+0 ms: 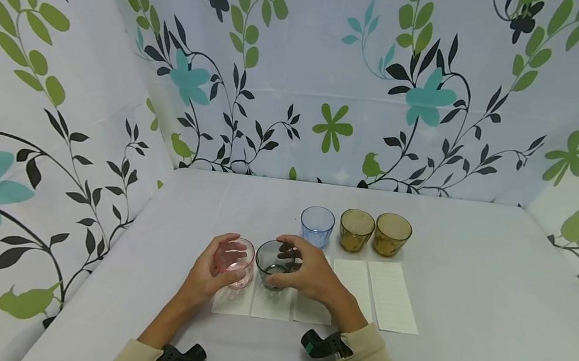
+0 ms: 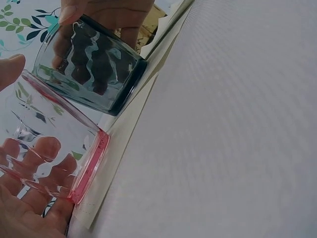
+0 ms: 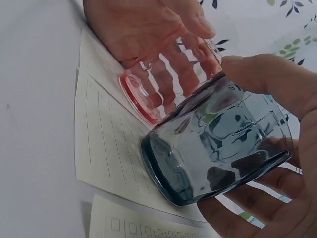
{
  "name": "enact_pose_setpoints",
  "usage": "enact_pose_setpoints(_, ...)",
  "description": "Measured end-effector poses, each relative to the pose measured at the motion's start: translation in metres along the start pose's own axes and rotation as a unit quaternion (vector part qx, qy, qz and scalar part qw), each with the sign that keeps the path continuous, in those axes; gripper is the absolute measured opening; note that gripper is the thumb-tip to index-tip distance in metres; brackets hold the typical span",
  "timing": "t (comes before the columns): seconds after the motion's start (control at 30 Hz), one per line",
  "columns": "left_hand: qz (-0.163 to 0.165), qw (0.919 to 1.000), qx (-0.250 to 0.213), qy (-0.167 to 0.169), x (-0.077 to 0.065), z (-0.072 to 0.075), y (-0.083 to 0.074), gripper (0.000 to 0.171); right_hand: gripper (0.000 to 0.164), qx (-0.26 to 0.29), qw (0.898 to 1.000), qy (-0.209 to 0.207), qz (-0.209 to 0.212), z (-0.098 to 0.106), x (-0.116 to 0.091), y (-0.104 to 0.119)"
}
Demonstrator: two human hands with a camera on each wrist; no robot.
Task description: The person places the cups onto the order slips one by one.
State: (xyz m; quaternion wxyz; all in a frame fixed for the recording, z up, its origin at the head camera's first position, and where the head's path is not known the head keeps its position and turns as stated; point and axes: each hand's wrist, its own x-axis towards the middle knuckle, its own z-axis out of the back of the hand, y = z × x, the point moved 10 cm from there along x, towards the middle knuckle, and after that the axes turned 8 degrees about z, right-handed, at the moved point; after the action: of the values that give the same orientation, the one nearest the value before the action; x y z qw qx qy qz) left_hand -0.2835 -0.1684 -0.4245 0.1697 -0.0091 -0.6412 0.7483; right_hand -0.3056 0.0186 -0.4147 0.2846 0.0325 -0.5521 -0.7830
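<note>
A clear pink glass tumbler (image 1: pixel 240 275) is gripped by my left hand (image 1: pixel 203 274), thumb on the near side and fingers round the far side. Close to its right, my right hand (image 1: pixel 318 274) holds a smoky grey-blue glass tumbler (image 1: pixel 266 259) between thumb and curled fingers. Both tumblers stand upright over the two leftmost paper slips (image 1: pixel 271 308). In the left wrist view, the pink tumbler (image 2: pixel 91 166) shows its thick base at the paper, with the grey-blue tumbler (image 2: pixel 106 74) just beyond. From the right wrist, the grey-blue tumbler's base (image 3: pixel 163 176) sits against a lined slip (image 3: pixel 106 144).
Behind the slips, a blue tumbler (image 1: pixel 317 227) and two amber tumblers (image 1: pixel 356 231) stand in a row. More pale slips (image 1: pixel 392 300) lie side by side to the right. A white cloth covers the table (image 1: pixel 472 305); leaf-patterned fabric (image 1: pixel 289 86) hangs around it.
</note>
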Motion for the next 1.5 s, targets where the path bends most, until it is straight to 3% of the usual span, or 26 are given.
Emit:
enact_pose_setpoints(0.23, -0.001, 1.0, 0.001, 0.001, 0.001, -0.001, 0.001, 0.067, 0.091, -0.036, 0.999, 0.023, -0.027, 0.002, -0.004, 0.003)
enact_pose_setpoints(0.4, -0.002, 1.0, -0.004, -0.001, 0.0, -0.001, 0.0, 0.067, 0.093, -0.033, 0.999, 0.031, -0.016, 0.004, -0.005, 0.01)
enact_pose_setpoints(0.57, -0.008, 0.9999, -0.007, -0.003, 0.0, 0.0, -0.004, 0.066, 0.078, -0.045, 0.998, 0.021, 0.024, 0.011, -0.005, 0.026)
enact_pose_setpoints(0.7, -0.008, 0.9999, -0.008, -0.004, 0.0, 0.001, -0.005, 0.065, 0.064, -0.057, 0.996, -0.016, 0.071, 0.021, -0.003, 0.04)
enact_pose_setpoints(0.9, -0.006, 1.0, -0.007, -0.002, 0.001, 0.001, -0.003, 0.065, 0.055, -0.111, 0.979, -0.09, 0.144, 0.039, -0.003, 0.057)
enact_pose_setpoints(1.1, 0.001, 1.0, -0.005, -0.006, 0.0, 0.001, 0.001, 0.065, 0.056, -0.195, 0.957, -0.12, 0.178, 0.052, 0.005, 0.065)
enact_pose_setpoints(1.27, 0.001, 1.0, -0.005, -0.007, 0.001, 0.001, 0.003, 0.067, 0.057, -0.254, 0.946, -0.097, 0.178, 0.055, 0.016, 0.063)
enact_pose_setpoints(1.5, -0.007, 1.0, -0.005, -0.004, 0.0, 0.001, 0.001, 0.068, 0.063, -0.302, 0.939, -0.05, 0.16, 0.059, 0.031, 0.052)
